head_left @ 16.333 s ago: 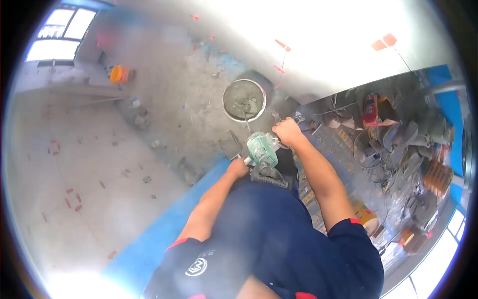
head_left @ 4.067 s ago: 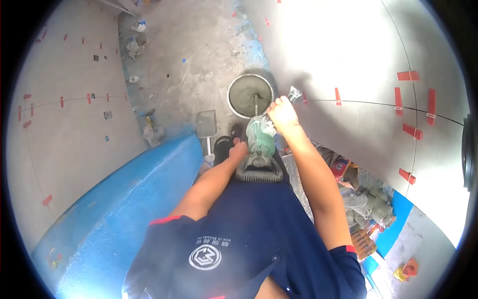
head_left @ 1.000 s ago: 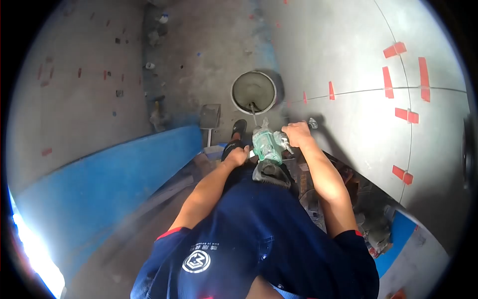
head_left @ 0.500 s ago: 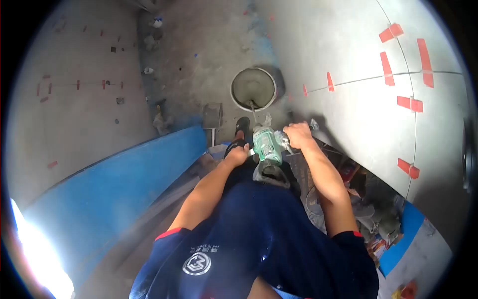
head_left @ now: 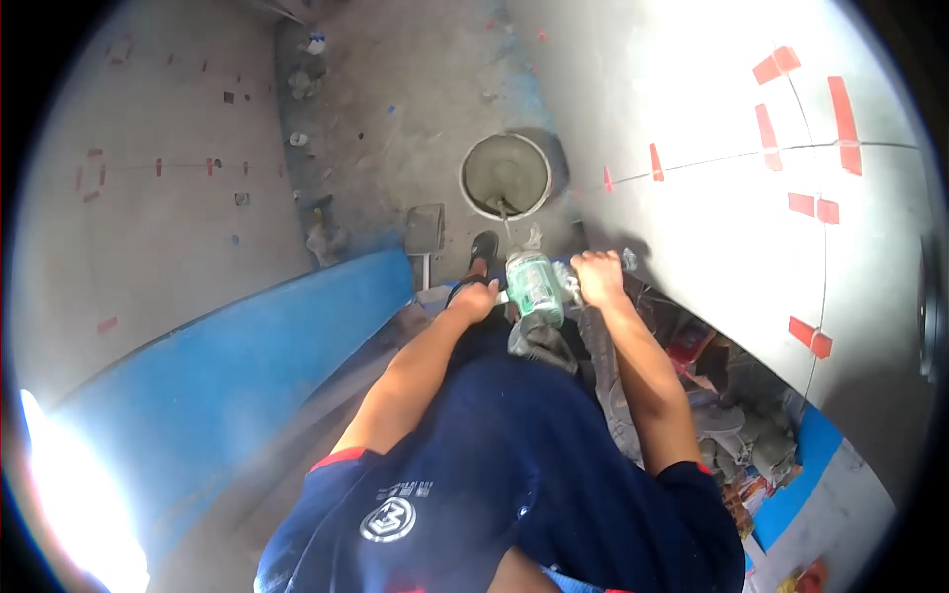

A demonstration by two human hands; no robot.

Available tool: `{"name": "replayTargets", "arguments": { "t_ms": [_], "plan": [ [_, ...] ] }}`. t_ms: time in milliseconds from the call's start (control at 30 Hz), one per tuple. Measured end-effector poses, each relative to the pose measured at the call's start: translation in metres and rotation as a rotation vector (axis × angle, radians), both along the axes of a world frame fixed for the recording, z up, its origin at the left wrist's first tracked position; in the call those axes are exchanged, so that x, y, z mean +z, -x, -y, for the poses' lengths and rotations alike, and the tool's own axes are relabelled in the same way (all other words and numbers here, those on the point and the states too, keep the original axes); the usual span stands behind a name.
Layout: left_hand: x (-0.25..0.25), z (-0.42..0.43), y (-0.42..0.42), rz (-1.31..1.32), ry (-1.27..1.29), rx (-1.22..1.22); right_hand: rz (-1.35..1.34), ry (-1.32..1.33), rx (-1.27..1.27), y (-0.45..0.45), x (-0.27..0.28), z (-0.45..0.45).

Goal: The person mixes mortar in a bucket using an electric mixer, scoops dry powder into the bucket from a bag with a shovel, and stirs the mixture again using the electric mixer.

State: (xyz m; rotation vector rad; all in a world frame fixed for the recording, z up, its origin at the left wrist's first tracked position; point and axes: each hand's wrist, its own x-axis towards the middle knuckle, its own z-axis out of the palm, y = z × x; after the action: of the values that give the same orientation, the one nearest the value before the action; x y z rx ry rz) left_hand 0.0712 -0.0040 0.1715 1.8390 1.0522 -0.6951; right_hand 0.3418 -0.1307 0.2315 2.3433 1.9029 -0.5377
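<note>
A green handheld power mixer (head_left: 535,287) hangs in front of my body, its shaft angled forward into a round bucket (head_left: 465,188). Grey, wet-looking mix (head_left: 504,170) fills part of the bucket, and the paddle end is hidden in it. My left hand (head_left: 476,299) is wrapped round the side handle on the mixer's left. On the opposite handle, my right hand (head_left: 599,278) is closed, fingers curled over the grip. A dusty grey rear part of the mixer (head_left: 542,341) sits close to my shirt.
Large grey tiles with red tape (head_left: 814,337) line the right wall. A blue-faced ledge (head_left: 267,336) runs along the left. A shovel-like tool (head_left: 425,229) lies left of the bucket. Debris and bags (head_left: 756,440) are piled at my right. Small rubble (head_left: 304,84) lies along the far left wall.
The mixer's body has tilted and shifted slightly, and my right hand has moved a little on or with its handle. The bucket stays in place; both hands keep their hold.
</note>
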Motion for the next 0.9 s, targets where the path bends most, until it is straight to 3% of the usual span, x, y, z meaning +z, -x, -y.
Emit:
{"name": "replayTargets", "arguments": {
  "t_ms": [67, 100, 200, 267, 333, 367, 433, 567, 733, 800, 900],
  "plan": [
    [-0.009, -0.004, 0.003, 0.033, 0.058, -0.1, 0.002, -0.044, -0.016, 0.0, -0.002, 0.001],
    [0.029, -0.01, -0.009, 0.003, 0.04, -0.174, 0.005, -0.018, -0.012, 0.0, -0.002, 0.001],
    [0.026, -0.012, -0.01, 0.006, 0.089, -0.268, -0.007, -0.106, -0.034, 0.001, -0.003, 0.003],
    [0.017, -0.009, -0.007, -0.092, 0.086, -0.045, 0.005, -0.122, -0.014, 0.0, -0.002, 0.002],
    [0.004, -0.009, -0.002, 0.031, 0.0, -0.335, 0.024, -0.118, -0.019, -0.001, -0.002, 0.005],
    [0.009, -0.002, 0.0, 0.164, -0.168, -0.178, 0.045, -0.111, -0.045, 0.002, 0.002, 0.005],
    [0.047, -0.015, -0.028, -0.012, 0.001, -0.133, 0.049, -0.143, -0.046, -0.008, -0.001, 0.005],
    [0.037, -0.019, -0.012, 0.046, -0.122, -0.389, 0.021, -0.173, -0.103, 0.006, -0.008, 0.013],
    [0.029, -0.028, -0.012, -0.046, -0.103, -0.356, -0.001, -0.26, -0.139, 0.017, -0.022, 0.029],
    [0.045, -0.038, -0.027, -0.041, -0.12, -0.526, -0.025, -0.185, -0.216, 0.018, -0.022, 0.033],
    [0.074, -0.05, -0.053, -0.082, -0.062, -0.39, -0.039, -0.16, -0.276, 0.017, -0.021, 0.036]
  ]
}}
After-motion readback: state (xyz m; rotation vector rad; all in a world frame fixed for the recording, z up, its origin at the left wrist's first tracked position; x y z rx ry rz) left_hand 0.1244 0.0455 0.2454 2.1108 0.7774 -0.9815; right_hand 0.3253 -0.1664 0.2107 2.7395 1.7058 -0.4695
